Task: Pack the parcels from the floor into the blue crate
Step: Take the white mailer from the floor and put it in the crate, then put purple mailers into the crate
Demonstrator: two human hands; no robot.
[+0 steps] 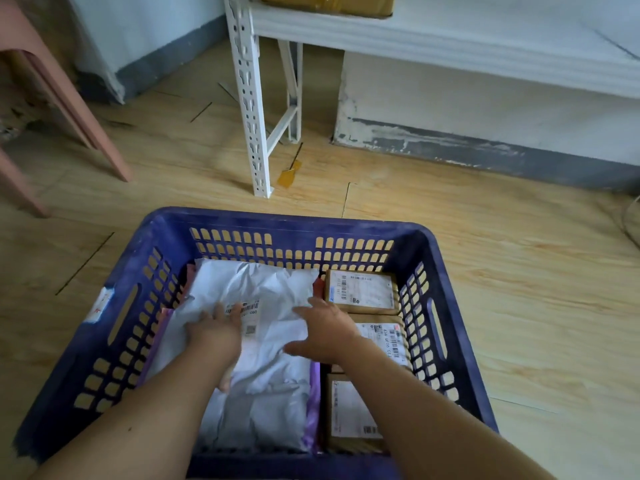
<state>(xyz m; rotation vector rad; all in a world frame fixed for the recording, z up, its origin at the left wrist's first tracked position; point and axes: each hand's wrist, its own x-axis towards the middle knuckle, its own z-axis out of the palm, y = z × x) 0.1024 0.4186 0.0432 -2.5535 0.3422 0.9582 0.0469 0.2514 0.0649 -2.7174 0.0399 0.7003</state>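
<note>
Wood-look floor [519, 306]; white metal rack [249, 98]; pink chair [69, 109].

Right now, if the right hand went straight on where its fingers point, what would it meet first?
Likely the white mailer bag, right ahead of the right hand; depth there is unclear.

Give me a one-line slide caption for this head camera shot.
Left hand and right hand on a white mailer in the blue crate, three labelled cardboard boxes along its right wall.
</note>
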